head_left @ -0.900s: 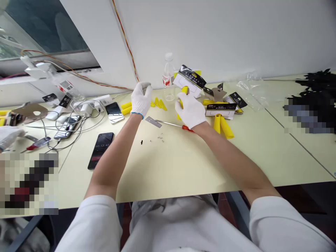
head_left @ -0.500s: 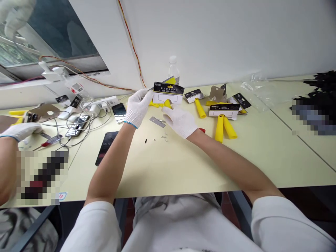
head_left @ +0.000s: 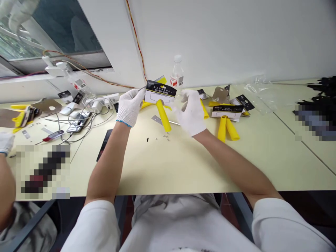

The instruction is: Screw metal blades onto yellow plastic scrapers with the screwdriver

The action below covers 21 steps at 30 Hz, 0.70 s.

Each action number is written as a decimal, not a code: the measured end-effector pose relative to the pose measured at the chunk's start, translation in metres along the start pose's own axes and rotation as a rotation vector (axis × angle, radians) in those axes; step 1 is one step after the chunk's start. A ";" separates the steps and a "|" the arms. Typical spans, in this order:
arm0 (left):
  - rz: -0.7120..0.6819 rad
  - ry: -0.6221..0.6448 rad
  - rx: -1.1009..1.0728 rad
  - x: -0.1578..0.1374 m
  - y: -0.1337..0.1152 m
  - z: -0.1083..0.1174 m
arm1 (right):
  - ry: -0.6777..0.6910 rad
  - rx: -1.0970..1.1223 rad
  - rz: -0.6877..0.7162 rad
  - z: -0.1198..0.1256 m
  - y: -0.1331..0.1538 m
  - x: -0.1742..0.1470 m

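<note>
My left hand (head_left: 130,106), in a white knit glove, grips a yellow-handled scraper (head_left: 163,117) by its upper left side. A black and white header card (head_left: 160,91) is on the scraper, and the handle hangs below it. Just right of the handle is my gloved right hand (head_left: 193,112), fingers apart and curved, slightly blurred, holding nothing visible. Beneath, a flat metal blade (head_left: 156,120) lies on the table, partly behind the handle. A thin metal shaft (head_left: 174,123) runs under my right hand. Several tiny metal parts (head_left: 165,135) and a small black piece (head_left: 147,139) lie nearer me.
More carded yellow scrapers (head_left: 227,122) lie to the right, near a clear plastic bag (head_left: 262,94). A bottle (head_left: 177,71) stands by the wall. Phones, cables and a power strip (head_left: 105,99) are left. A co-worker's gloved hand (head_left: 5,142) is at the far left.
My right hand has let go of the yellow handle and moved right, its fingers spreading. The handle now hangs down below the card. The co-worker's hand has moved left and nearer.
</note>
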<state>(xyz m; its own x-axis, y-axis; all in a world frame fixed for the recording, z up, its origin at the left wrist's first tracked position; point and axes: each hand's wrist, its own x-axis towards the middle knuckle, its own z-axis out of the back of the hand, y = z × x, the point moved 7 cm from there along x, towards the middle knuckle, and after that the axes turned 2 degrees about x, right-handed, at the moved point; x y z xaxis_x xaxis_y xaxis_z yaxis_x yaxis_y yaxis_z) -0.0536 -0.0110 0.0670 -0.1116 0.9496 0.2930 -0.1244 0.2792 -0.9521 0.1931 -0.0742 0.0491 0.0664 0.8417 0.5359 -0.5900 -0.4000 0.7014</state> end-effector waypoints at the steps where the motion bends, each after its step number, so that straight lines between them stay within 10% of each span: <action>1: -0.004 0.005 0.005 0.000 0.000 0.001 | -0.030 0.034 -0.071 0.003 -0.005 0.006; 7: -0.004 0.050 -0.005 -0.003 -0.001 -0.001 | 0.258 0.356 -0.248 -0.017 -0.016 0.023; 21: 0.107 -0.175 -0.259 0.014 0.000 0.043 | 0.696 0.089 0.128 -0.020 0.014 -0.011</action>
<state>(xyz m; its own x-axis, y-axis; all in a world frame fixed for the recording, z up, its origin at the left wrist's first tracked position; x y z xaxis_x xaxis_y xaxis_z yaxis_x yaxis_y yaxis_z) -0.0978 -0.0042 0.0752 -0.2814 0.9426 0.1797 0.1491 0.2279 -0.9622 0.1682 -0.0816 0.0434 -0.5463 0.8101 0.2130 -0.4884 -0.5147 0.7047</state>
